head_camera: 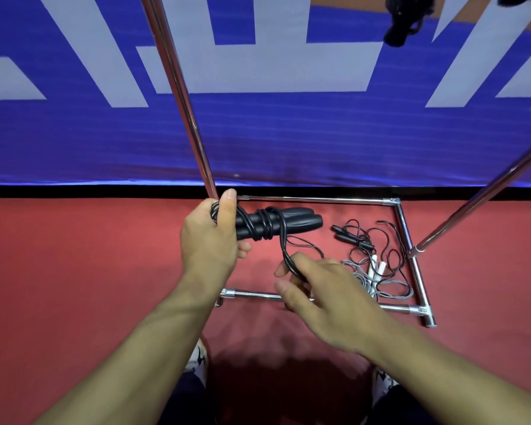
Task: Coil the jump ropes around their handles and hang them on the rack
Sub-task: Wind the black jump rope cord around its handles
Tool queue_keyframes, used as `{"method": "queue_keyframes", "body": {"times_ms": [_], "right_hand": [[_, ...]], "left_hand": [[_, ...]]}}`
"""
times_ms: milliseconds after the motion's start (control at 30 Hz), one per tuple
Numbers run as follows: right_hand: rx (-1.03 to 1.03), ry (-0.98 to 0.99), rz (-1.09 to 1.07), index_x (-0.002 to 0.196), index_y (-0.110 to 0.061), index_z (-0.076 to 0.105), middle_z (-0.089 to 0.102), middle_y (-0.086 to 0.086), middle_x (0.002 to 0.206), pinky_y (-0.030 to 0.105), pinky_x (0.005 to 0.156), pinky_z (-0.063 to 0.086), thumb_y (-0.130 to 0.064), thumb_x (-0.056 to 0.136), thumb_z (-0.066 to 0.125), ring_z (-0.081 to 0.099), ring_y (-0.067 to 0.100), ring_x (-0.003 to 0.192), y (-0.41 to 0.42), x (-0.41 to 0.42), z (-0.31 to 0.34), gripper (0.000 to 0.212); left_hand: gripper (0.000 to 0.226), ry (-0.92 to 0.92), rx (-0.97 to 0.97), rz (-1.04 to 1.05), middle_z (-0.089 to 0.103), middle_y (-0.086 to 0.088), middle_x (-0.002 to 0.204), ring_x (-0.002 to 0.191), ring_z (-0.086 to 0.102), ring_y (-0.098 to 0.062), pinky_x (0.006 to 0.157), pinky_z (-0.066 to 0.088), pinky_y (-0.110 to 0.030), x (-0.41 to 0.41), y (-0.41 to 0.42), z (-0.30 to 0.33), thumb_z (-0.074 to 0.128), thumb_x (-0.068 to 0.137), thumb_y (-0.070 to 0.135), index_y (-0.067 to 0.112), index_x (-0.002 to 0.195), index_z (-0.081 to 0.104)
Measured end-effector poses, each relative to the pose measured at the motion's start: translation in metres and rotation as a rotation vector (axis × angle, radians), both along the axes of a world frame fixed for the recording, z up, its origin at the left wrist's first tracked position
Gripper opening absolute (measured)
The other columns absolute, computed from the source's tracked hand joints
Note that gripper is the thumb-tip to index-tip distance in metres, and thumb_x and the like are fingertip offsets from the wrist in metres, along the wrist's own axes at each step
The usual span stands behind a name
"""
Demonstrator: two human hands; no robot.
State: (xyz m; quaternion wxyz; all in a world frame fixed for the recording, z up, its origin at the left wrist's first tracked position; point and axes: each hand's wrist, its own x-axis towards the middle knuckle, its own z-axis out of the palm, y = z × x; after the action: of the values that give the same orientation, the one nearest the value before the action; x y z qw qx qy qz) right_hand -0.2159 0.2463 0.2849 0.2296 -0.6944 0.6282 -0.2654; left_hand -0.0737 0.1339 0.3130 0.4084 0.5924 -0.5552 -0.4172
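Inside the chrome rack base [406, 231] on the red floor lie a tangled black jump rope [362, 237] and a grey jump rope [390, 285]. Above, the left hand [210, 240] grips two black handles [292, 223] partly wound with cord [284, 245], which the right hand [322, 297] pinches; a dark bundle [403, 23] hangs blurred and cut off at the top edge.

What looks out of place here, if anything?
Two jump ropes lie uncoiled in a tangled heap on the floor inside the rack's base: a black rope and a grey rope with white handles, cords overlapping. Nothing looks damaged.
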Motion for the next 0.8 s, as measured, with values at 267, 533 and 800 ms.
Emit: {"method": "queue_keyframes", "body": {"times_ms": [267,533,800], "right_hand": [[0.384,-0.405,-0.075,0.108,-0.026,0.059,0.063,-0.01,0.066,0.016,0.056,0.041,-0.025,0.105,0.043,0.056,0.006,0.058,-0.01,0.0,-0.015,0.016],[0.009,-0.323,-0.298,0.095,-0.036,0.07,0.062,-0.011,0.089,0.026,0.076,0.049,-0.032,0.098,0.054,0.064,0.009,0.085,-0.011,-0.009,-0.02,0.017],[-0.187,-0.203,-0.256,0.116,-0.031,0.065,0.049,-0.015,0.091,0.017,0.073,0.046,-0.023,0.098,0.045,0.06,0.005,0.078,-0.012,-0.009,-0.02,0.027]], "left_hand": [[0.042,-0.019,-0.03,-0.098,0.062,0.0,0.054,0.035,0.058,-0.015,0.034,0.043,-0.024,-0.006,0.012,0.008,0.048,0.102,0.041,0.011,0.072,0.051],[0.047,0.065,0.042,-0.003,0.06,0.001,0.05,0.037,0.058,-0.017,0.04,0.048,-0.028,0.001,0.004,0.001,0.047,0.103,0.042,0.002,0.081,0.056],[0.044,0.16,0.085,0.02,0.066,-0.004,0.06,0.039,0.059,-0.019,0.041,0.049,-0.029,0.003,-0.001,-0.004,0.047,0.102,0.043,0.006,0.078,0.054]]}}
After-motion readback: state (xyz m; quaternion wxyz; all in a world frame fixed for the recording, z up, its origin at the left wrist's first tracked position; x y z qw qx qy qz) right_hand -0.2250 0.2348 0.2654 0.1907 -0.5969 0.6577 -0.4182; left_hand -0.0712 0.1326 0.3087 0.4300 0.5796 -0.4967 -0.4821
